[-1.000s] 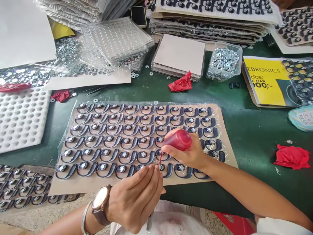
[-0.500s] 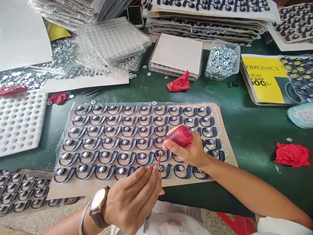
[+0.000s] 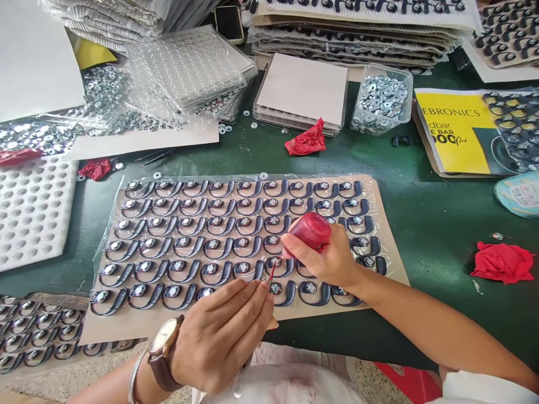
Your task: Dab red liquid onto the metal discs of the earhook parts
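Observation:
A brown card sheet (image 3: 391,269) under clear film carries rows of dark ear-hook parts (image 3: 185,244) with shiny round centres. My right hand (image 3: 332,261) is closed round a red squeeze bottle (image 3: 309,231), whose thin red nozzle (image 3: 272,273) points down at a part in the second row from the front. My left hand (image 3: 223,336), with a wristwatch on the wrist, rests on the sheet's front edge, its fingertips pressed together beside the nozzle tip. Nothing shows between its fingers.
A white foam tray (image 3: 29,207) lies at the left. Clear blister trays (image 3: 185,67), a tub of washers (image 3: 381,101), red rags (image 3: 305,140) (image 3: 501,261), a yellow box (image 3: 455,132) and stacked card sheets (image 3: 362,33) crowd the back. A second sheet of parts (image 3: 37,331) sits front left.
The bottle's nozzle has shifted slightly up and left, from the front row toward the row behind. My left fingertips stayed beside the tip. The view drifted a little.

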A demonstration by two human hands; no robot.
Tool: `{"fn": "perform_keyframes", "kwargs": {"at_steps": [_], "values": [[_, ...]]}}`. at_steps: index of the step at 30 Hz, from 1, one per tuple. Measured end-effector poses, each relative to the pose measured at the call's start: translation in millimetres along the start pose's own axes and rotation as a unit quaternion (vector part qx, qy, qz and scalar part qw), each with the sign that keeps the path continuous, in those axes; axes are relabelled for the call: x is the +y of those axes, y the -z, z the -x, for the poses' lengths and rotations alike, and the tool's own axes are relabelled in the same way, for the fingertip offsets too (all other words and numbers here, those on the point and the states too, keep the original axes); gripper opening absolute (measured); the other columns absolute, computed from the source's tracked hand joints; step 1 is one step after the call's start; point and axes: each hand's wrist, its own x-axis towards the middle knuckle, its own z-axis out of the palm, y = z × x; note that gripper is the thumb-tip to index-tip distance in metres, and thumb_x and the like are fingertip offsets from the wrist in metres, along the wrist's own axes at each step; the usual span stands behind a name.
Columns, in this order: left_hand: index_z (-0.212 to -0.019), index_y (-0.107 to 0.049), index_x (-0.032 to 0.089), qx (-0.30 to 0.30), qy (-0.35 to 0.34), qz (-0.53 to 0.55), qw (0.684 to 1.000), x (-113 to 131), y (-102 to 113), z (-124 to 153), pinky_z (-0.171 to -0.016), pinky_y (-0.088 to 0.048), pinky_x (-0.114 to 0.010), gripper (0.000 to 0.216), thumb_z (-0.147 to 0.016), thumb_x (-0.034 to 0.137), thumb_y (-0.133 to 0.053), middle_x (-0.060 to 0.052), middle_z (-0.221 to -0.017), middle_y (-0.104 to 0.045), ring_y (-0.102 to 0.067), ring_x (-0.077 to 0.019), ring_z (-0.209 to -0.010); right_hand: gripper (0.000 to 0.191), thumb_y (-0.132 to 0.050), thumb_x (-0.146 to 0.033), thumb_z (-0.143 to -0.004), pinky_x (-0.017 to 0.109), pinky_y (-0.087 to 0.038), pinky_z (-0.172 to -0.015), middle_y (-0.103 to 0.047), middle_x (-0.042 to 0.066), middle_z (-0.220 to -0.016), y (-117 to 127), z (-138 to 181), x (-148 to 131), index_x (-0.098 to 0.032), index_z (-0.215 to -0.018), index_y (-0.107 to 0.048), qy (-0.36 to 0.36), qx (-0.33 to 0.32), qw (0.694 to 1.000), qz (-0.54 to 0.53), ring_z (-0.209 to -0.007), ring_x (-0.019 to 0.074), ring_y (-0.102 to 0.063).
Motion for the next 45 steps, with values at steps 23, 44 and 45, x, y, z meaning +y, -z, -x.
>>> {"fn": "perform_keyframes", "kwargs": {"at_steps": [23, 44, 45], "values": [[-0.103, -0.066, 0.011, 0.029, 0.117, 0.187, 0.975, -28, 1, -2, -0.077, -0.057, -0.03, 0.023, -0.084, 0.004, -0.053, -0.007, -0.093, -0.074, -0.071, -0.0148, -0.083, 0.027, -0.068, -0.046, -0.084, 0.026, -0.051, -0.058, -0.065, -0.002, -0.06, -4, 5, 6, -0.021, -0.076, -0.065, 0.025, -0.034, 0.998, -0.045, -0.055, 0.0118, -0.059], [-0.105, -0.063, 0.011, 0.009, 0.078, 0.13, 0.988, -21, 6, -10, -0.079, -0.059, -0.032, 0.027, -0.086, 0.006, -0.044, -0.009, -0.096, -0.075, -0.072, -0.0169, -0.086, 0.018, -0.07, -0.032, -0.086, 0.027, -0.056, -0.06, -0.073, 0.001, -0.074, 66, -8, -18, -0.02, -0.099, -0.066, -0.135, -0.122, 0.965, -0.189, -0.065, 0.0169, -0.071], [-0.104, -0.063, 0.01, 0.008, 0.073, 0.127, 0.989, -21, 7, -10, -0.08, -0.059, -0.032, 0.026, -0.087, 0.007, -0.044, -0.009, -0.096, -0.075, -0.072, -0.0173, -0.087, 0.019, -0.071, -0.032, -0.085, 0.027, -0.056, -0.059, -0.073, 0.001, -0.073, 64, -13, -15, -0.02, -0.099, -0.066, -0.135, -0.129, 0.964, -0.188, -0.065, 0.0173, -0.071]]}}
